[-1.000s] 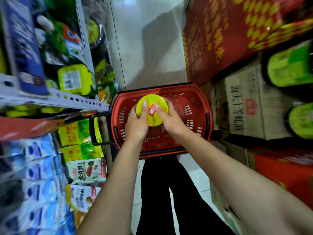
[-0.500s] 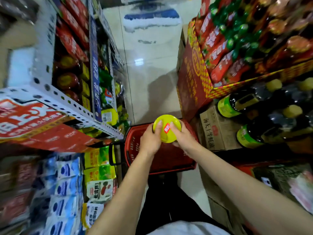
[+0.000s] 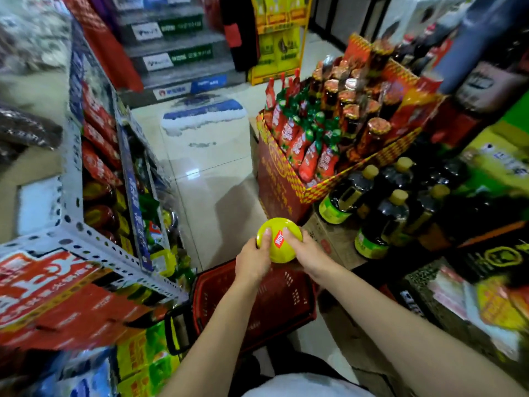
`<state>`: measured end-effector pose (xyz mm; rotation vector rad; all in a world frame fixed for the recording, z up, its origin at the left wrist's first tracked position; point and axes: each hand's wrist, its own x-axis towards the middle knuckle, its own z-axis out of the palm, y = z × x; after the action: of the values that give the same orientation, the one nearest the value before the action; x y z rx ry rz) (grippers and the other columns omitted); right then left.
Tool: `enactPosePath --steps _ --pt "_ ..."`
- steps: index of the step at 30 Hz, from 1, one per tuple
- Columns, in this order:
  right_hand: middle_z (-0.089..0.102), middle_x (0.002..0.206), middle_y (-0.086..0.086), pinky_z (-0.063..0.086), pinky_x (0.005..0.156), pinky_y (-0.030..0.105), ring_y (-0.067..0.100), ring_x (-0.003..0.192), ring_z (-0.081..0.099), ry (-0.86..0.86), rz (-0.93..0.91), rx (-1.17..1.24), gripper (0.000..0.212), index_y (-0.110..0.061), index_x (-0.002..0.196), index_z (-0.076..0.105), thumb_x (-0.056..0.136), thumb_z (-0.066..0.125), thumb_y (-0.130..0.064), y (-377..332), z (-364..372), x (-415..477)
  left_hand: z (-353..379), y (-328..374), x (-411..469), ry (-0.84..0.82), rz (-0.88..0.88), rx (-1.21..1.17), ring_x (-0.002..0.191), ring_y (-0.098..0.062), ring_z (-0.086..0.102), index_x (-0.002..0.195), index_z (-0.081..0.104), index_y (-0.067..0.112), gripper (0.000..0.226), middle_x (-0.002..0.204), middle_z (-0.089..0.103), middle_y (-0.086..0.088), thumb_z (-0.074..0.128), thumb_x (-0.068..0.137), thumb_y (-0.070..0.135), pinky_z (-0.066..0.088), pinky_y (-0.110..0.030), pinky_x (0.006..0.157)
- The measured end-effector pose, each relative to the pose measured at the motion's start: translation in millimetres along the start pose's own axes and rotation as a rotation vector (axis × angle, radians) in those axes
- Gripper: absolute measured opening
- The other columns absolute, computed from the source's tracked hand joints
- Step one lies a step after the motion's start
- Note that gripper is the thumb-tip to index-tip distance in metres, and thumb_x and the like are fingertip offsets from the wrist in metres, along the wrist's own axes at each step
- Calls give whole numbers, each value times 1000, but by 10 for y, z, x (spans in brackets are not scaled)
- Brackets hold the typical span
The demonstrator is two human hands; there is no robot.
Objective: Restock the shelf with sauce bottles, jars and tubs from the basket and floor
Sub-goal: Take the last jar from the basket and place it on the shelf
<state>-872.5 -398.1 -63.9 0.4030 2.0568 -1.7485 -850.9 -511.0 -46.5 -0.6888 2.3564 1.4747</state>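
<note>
A round yellow tub [image 3: 279,247] with a small red label on its lid is held between my two hands, above the far rim of the red plastic basket [image 3: 266,305]. My left hand [image 3: 252,260] grips its left side, thumb on the lid. My right hand [image 3: 307,250] grips the right side, fingers across the lid. The basket stands on the floor in the aisle, below my forearms; I see nothing lying in the part of it that shows. A white perforated metal shelf [image 3: 94,242] with red and yellow packs stands at my left.
A red and yellow cardboard display [image 3: 283,179] of red sauce pouches and jars stands at the right. Dark sauce bottles with yellow caps [image 3: 386,213] sit on cardboard boxes beside it. The tiled aisle floor [image 3: 211,173] runs ahead towards steps and a yellow display.
The tub has come up out of the basket in both hands. My view has tilted up from the basket to the aisle, the shelf and the right-hand display.
</note>
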Motion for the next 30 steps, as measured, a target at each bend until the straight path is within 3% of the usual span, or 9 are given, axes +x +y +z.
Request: enactPosePath --steps 3,7,9,14,15,19,22,27,30 --pt "62 119 5 44 101 45 22 110 58 93 14 58 62 -23 124 50 74 58 -60 36 74 -102 -49 -24 32 -88 28 -33 116 -30 54 116 60 11 59 120 62 -15 39 89 59 41 -37 100" --pt "62 108 2 46 99 44 21 106 59 202 45 176 21 -24 105 52 90 55 -38 12 147 -301 -105 -37 23 -166 77 14 114 -30 56 111 63 11 54 117 64 -14 39 90 55 42 -41 100" --pt "63 106 1 46 99 44 21 105 60 231 32 228 13 -25 94 54 90 54 -37 26 143 -416 -125 -27 -13 -219 110 81 113 -30 55 111 62 10 52 117 63 -14 37 92 52 42 -37 98" --pt "62 120 7 47 99 45 21 108 60 333 30 329 55 -18 126 50 83 58 -51 124 82 -703 -104 42 -221 -332 209 210 118 -30 51 117 59 9 53 123 59 -15 34 95 49 37 -30 92" --pt "63 119 7 47 99 44 21 108 60 358 29 350 57 -17 126 50 82 59 -52 153 51 -786 -72 51 -278 -362 237 230 118 -29 52 117 59 10 52 122 60 -14 34 95 50 36 -28 89" --pt "64 101 -2 49 89 28 13 95 60 464 4 417 19 -19 107 54 92 53 -30 316 -110 -1085 127 18 -481 -483 294 180 114 -31 56 110 64 11 67 113 65 -13 40 83 67 42 -37 99" --pt "61 119 5 47 96 35 19 106 58 577 18 455 41 -13 121 51 88 57 -37 503 -248 -1368 313 17 -728 -545 341 276 113 -30 56 112 63 11 52 115 65 -12 39 91 53 42 -35 95" --pt "58 102 1 45 63 18 12 88 57 715 24 599 29 -16 118 49 93 52 -29 772 -494 -1914 670 -5 -1159 -676 422 351 114 -30 55 114 62 9 55 119 63 -12 39 91 53 42 -37 98" --pt "61 103 4 49 70 23 16 89 60 810 27 633 27 -15 114 52 92 54 -30 930 -615 -2259 893 -41 -1462 -731 472 411 112 -29 55 114 62 9 57 117 63 -12 37 91 55 43 -36 97"
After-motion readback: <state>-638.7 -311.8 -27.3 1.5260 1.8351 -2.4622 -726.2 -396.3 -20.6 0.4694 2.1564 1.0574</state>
